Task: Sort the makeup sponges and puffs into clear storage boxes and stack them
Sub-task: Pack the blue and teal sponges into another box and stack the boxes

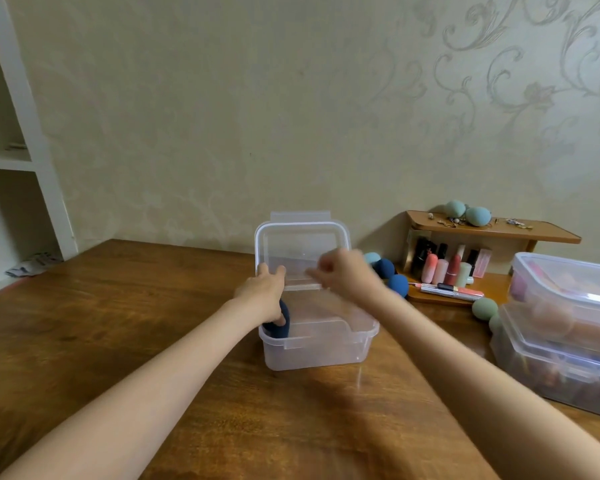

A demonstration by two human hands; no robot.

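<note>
Under both hands, on a brown wooden worktop against patterned beige wallpaper, sits a clear box, lid upright. Left hand grips a navy sponge inside; right hand is blurred, its grip unclear. Right of it stand stacked boxes.

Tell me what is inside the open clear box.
The open clear box holds one dark blue sponge at its left end, partly covered by the left hand. The rest looks empty.
</note>
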